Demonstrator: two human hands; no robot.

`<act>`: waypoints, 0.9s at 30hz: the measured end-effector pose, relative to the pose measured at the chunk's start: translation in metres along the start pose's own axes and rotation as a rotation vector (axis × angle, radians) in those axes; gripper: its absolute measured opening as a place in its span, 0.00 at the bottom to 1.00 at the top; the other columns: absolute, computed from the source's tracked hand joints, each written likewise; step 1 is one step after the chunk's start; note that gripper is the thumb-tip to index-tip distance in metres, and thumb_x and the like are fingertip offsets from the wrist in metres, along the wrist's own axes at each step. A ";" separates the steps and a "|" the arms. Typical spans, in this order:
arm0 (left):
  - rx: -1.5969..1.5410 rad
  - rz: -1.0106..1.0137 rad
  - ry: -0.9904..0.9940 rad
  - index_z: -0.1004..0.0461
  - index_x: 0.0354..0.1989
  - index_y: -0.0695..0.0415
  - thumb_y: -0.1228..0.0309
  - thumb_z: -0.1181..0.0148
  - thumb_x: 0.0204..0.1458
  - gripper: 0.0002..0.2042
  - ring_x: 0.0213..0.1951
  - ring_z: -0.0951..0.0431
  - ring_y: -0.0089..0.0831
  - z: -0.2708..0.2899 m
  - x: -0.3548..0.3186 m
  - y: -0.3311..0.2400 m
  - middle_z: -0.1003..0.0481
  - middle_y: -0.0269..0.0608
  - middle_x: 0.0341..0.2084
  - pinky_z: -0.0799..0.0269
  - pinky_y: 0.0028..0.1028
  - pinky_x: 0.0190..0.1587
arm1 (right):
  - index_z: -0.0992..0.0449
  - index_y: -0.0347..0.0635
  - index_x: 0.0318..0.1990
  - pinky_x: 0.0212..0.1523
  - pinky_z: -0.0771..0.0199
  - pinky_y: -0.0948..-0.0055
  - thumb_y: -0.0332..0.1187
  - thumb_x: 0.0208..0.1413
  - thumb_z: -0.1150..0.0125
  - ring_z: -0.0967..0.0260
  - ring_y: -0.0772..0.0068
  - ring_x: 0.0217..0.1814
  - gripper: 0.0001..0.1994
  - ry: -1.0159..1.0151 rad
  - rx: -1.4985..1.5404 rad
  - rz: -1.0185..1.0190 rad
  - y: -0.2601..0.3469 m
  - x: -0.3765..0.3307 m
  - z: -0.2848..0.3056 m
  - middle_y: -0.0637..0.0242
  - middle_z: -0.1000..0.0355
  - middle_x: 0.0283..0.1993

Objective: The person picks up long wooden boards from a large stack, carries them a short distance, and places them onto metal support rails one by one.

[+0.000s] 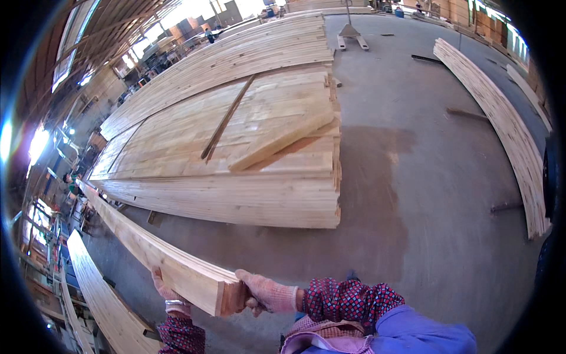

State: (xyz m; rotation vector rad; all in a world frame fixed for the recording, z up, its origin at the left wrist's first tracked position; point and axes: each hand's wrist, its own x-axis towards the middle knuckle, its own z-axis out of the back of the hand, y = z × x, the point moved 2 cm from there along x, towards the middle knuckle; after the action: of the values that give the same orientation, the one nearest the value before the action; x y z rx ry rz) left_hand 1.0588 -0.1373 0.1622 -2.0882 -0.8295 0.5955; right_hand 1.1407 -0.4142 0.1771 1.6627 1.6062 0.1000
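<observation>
L hand (168,291) part hidden under boards (177,268), far-L fig. (72,186) blurred, prob. person

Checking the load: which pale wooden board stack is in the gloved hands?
The narrow pale wooden stack, its near end held in the pink-gloved left hand and pink-gloved right hand; the broad central stack and far-right stack touch neither.

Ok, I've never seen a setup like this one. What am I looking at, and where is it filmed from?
There's no machine: a person works with gloved hands. The single picture comes from a wide fisheye camera on their head, looking down, so straight edges bend. The right hand grips the near end of a bundle of long boards; the left hand holds its side. Beyond is a large stack of boards, with a narrow dark strip and a loose pale plank lying on top.
</observation>
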 end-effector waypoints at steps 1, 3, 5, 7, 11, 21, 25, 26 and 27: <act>0.040 -0.041 0.006 0.39 0.60 0.57 0.49 0.58 0.58 0.29 0.54 0.31 0.42 -0.028 0.018 0.012 0.33 0.46 0.55 0.35 0.40 0.58 | 0.33 0.38 0.40 0.14 0.30 0.75 0.56 0.62 0.66 0.46 0.80 0.10 0.27 0.014 0.003 -0.011 0.031 -0.007 0.019 0.74 0.42 0.13; 0.140 -0.124 -0.003 0.40 0.60 0.57 0.49 0.58 0.58 0.29 0.53 0.30 0.43 -0.070 0.038 0.025 0.32 0.47 0.54 0.34 0.40 0.57 | 0.33 0.38 0.40 0.14 0.30 0.74 0.56 0.62 0.65 0.46 0.80 0.10 0.27 0.060 0.010 0.001 0.065 -0.005 0.053 0.73 0.41 0.14; 0.120 -0.064 0.038 0.39 0.60 0.59 0.49 0.58 0.58 0.28 0.52 0.29 0.44 -0.124 0.051 0.035 0.31 0.48 0.53 0.33 0.40 0.56 | 0.33 0.38 0.39 0.13 0.30 0.74 0.56 0.62 0.66 0.45 0.79 0.11 0.27 0.089 -0.021 -0.001 0.108 -0.011 0.082 0.72 0.40 0.15; 0.094 -0.042 0.115 0.38 0.59 0.59 0.50 0.57 0.58 0.28 0.51 0.28 0.44 -0.188 0.064 0.041 0.30 0.48 0.52 0.33 0.40 0.56 | 0.32 0.39 0.38 0.12 0.32 0.73 0.56 0.61 0.67 0.44 0.78 0.13 0.27 0.097 -0.090 -0.011 0.160 -0.025 0.106 0.70 0.38 0.18; 0.070 -0.033 0.135 0.38 0.59 0.60 0.50 0.55 0.57 0.29 0.51 0.28 0.45 -0.283 0.093 0.082 0.30 0.50 0.52 0.33 0.41 0.56 | 0.32 0.39 0.39 0.12 0.30 0.71 0.57 0.61 0.66 0.44 0.77 0.11 0.28 0.118 -0.049 -0.012 0.240 -0.048 0.169 0.71 0.38 0.16; -0.002 -0.075 -0.036 0.36 0.57 0.61 0.49 0.52 0.55 0.30 0.46 0.26 0.44 -0.509 0.260 0.239 0.28 0.49 0.48 0.29 0.40 0.52 | 0.34 0.35 0.47 0.37 0.28 0.62 0.35 0.52 0.44 0.32 0.53 0.38 0.18 0.313 -0.428 0.300 0.444 0.005 0.441 0.52 0.32 0.39; -0.181 0.029 -0.008 0.33 0.54 0.59 0.49 0.50 0.54 0.27 0.43 0.25 0.44 -0.589 0.319 0.301 0.26 0.48 0.45 0.28 0.43 0.50 | 0.34 0.37 0.44 0.33 0.34 0.62 0.41 0.54 0.49 0.38 0.56 0.31 0.17 0.173 -0.601 0.322 0.496 0.050 0.554 0.56 0.35 0.33; -0.162 -0.025 -0.023 0.32 0.53 0.59 0.49 0.50 0.54 0.27 0.43 0.25 0.44 -0.603 0.327 0.298 0.26 0.48 0.45 0.28 0.43 0.50 | 0.32 0.42 0.38 0.23 0.35 0.69 0.49 0.57 0.53 0.41 0.67 0.23 0.18 0.193 -0.540 0.338 0.525 0.042 0.546 0.66 0.38 0.26; -0.155 -0.058 -0.034 0.32 0.53 0.58 0.49 0.49 0.53 0.27 0.43 0.25 0.44 -0.617 0.338 0.304 0.26 0.48 0.44 0.28 0.44 0.50 | 0.30 0.44 0.37 0.19 0.38 0.73 0.52 0.59 0.56 0.43 0.74 0.19 0.20 0.128 -0.282 0.116 0.563 0.012 0.523 0.71 0.39 0.23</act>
State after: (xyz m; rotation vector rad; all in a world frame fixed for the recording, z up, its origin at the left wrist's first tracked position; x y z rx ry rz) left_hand 1.7935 -0.3436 0.2275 -2.1904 -0.9800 0.5525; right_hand 1.8903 -0.5806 0.1460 1.5523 1.5084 0.4793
